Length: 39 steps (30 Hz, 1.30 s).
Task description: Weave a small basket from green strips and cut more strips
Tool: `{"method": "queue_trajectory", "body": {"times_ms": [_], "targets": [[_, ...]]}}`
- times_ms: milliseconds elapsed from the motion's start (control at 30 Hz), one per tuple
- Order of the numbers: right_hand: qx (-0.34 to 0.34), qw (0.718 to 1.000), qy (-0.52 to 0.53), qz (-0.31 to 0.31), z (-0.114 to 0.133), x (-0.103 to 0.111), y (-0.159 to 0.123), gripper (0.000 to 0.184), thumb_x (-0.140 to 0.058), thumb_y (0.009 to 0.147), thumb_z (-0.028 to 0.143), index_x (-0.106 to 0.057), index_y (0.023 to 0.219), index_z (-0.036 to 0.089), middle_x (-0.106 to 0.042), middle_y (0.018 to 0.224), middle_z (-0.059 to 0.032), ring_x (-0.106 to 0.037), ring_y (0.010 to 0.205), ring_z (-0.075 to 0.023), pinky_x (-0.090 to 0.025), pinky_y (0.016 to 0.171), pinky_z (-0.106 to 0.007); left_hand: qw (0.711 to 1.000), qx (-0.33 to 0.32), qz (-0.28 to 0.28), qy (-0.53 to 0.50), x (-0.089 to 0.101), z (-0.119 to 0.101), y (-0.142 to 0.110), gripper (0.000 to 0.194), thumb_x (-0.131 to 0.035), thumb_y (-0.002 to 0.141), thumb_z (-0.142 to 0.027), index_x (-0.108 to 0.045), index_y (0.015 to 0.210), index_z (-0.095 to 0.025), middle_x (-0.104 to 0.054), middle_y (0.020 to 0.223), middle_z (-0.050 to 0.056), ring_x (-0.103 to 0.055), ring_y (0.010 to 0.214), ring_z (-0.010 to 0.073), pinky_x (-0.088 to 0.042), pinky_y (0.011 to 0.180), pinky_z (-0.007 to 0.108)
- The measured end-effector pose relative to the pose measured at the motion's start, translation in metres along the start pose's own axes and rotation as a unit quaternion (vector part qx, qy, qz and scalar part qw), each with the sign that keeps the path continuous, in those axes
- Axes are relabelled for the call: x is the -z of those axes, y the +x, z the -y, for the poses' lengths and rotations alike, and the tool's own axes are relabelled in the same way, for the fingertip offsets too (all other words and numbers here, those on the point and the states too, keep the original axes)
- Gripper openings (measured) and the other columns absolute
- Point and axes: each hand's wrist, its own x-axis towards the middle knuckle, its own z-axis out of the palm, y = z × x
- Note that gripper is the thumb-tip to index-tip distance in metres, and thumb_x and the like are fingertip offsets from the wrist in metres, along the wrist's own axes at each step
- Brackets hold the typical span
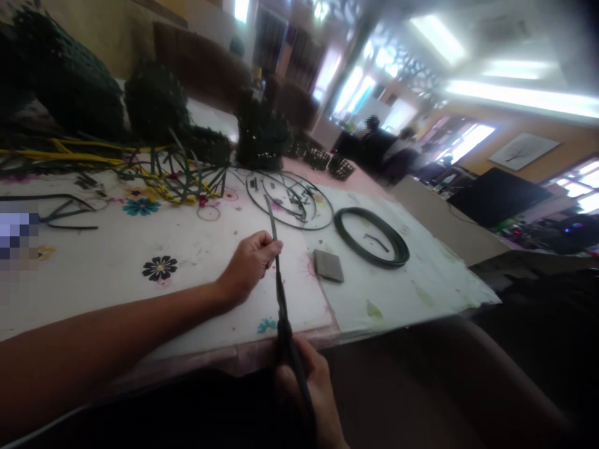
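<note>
In the head view, my left hand (253, 265) is closed over the table, pinching a narrow dark green strip (272, 218) between thumb and fingers. The strip's free end points away from me. Below it, at the near table edge, my right hand (318, 386) grips a dark pliers-like tool (292, 362) by its long handles. The tool's narrow jaws (280, 293) point up toward the left hand and meet the lower part of the strip. Whether the jaws are closed on it is too blurred to tell.
A dark coil of strip (344, 240), a flat grey block (328, 266) and a loose wire-like loop (247, 187) lie beyond my hands. Dark woven baskets (262, 131) stand at the back, with green and yellow strips (178, 187) at left. People (397, 149) sit far behind.
</note>
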Motion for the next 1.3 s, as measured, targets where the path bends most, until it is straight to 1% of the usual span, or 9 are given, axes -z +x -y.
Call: {"method": "queue_trajectory", "body": {"times_ms": [100, 233, 433, 633, 733, 833, 933, 1167, 1300], "targets": [[-0.003, 1.000, 0.015, 0.003, 0.000, -0.001, 0.000, 0.042, -0.075, 0.067, 0.045, -0.064, 0.093, 0.014, -0.046, 0.056, 0.0060, -0.036, 0.043, -0.0066, -0.031, 0.038, -0.017, 1.000, -0.006, 0.007, 0.015, -0.003, 0.001, -0.004, 0.029, -0.059, 0.084, -0.028, -0.042, 0.064, -0.018, -0.042, 0.050, -0.006, -0.028, 0.040, 0.0033, -0.017, 0.040, 0.020], [0.022, 0.999, 0.029, 0.036, 0.003, 0.000, 0.000, 0.044, -0.073, 0.070, 0.050, -0.064, 0.096, 0.015, -0.044, 0.056, 0.0062, -0.033, 0.043, -0.0062, -0.027, 0.038, -0.017, 1.000, -0.001, 0.007, 0.010, -0.005, 0.004, -0.007, 0.029, -0.059, 0.085, -0.029, -0.041, 0.064, -0.018, -0.040, 0.049, -0.007, -0.028, 0.040, 0.0036, -0.018, 0.039, 0.020], [0.041, 0.998, -0.003, 0.039, 0.007, 0.004, 0.000, 0.038, -0.072, 0.071, 0.051, -0.063, 0.079, 0.015, -0.035, 0.055, 0.0067, -0.028, 0.047, -0.0061, -0.024, 0.041, -0.017, 1.000, 0.027, -0.005, -0.012, -0.002, 0.005, -0.002, 0.025, -0.059, 0.083, -0.028, -0.042, 0.067, -0.018, -0.042, 0.051, -0.007, -0.028, 0.038, 0.0027, -0.016, 0.038, 0.019], [0.010, 1.000, 0.015, 0.025, 0.002, 0.001, 0.002, 0.044, -0.074, 0.068, 0.051, -0.064, 0.091, 0.014, -0.043, 0.052, 0.0071, -0.032, 0.040, -0.0056, -0.028, 0.036, -0.016, 1.000, 0.018, -0.009, 0.000, 0.001, 0.005, 0.002, 0.027, -0.059, 0.084, -0.030, -0.042, 0.067, -0.018, -0.043, 0.051, -0.007, -0.028, 0.038, 0.0026, -0.015, 0.038, 0.018], [0.009, 1.000, 0.016, 0.017, 0.003, 0.001, 0.003, 0.044, -0.075, 0.067, 0.051, -0.063, 0.089, 0.014, -0.048, 0.053, 0.0056, -0.038, 0.041, -0.0069, -0.033, 0.037, -0.017, 1.000, 0.013, 0.006, 0.007, -0.002, 0.007, -0.002, 0.028, -0.059, 0.084, -0.031, -0.041, 0.067, -0.018, -0.042, 0.050, -0.007, -0.029, 0.039, 0.0030, -0.017, 0.038, 0.018], [0.017, 1.000, 0.024, 0.012, 0.004, 0.001, 0.004, 0.048, -0.076, 0.065, 0.054, -0.062, 0.089, 0.014, -0.051, 0.055, 0.0043, -0.039, 0.042, -0.0070, -0.034, 0.037, -0.017, 1.000, 0.012, 0.011, 0.015, -0.004, 0.008, -0.006, 0.029, -0.058, 0.085, -0.031, -0.041, 0.066, -0.018, -0.041, 0.050, -0.007, -0.028, 0.040, 0.0033, -0.018, 0.039, 0.018], [0.023, 0.999, 0.029, 0.024, 0.006, 0.002, 0.004, 0.048, -0.075, 0.068, 0.053, -0.063, 0.093, 0.014, -0.048, 0.054, 0.0056, -0.036, 0.041, -0.0061, -0.030, 0.037, -0.017, 1.000, 0.012, 0.010, 0.016, -0.004, 0.007, -0.007, 0.029, -0.058, 0.085, -0.030, -0.041, 0.066, -0.018, -0.040, 0.050, -0.007, -0.028, 0.040, 0.0035, -0.018, 0.039, 0.019], [0.026, 0.999, 0.005, 0.029, 0.007, 0.004, 0.001, 0.039, -0.072, 0.071, 0.052, -0.062, 0.080, 0.015, -0.040, 0.052, 0.0072, -0.031, 0.040, -0.0051, -0.026, 0.035, -0.016, 1.000, 0.027, 0.001, 0.001, -0.004, 0.007, -0.005, 0.027, -0.059, 0.084, -0.028, -0.041, 0.065, -0.019, -0.041, 0.050, -0.007, -0.028, 0.039, 0.0035, -0.018, 0.039, 0.020], [0.032, 0.999, 0.004, 0.018, 0.003, 0.004, 0.002, 0.040, -0.074, 0.069, 0.051, -0.062, 0.081, 0.015, -0.040, 0.051, 0.0075, -0.033, 0.040, -0.0052, -0.027, 0.035, -0.016, 1.000, 0.027, -0.003, -0.007, -0.003, 0.006, -0.003, 0.028, -0.060, 0.082, -0.030, -0.041, 0.066, -0.019, -0.042, 0.051, -0.007, -0.027, 0.039, 0.0034, -0.016, 0.038, 0.020]]}}
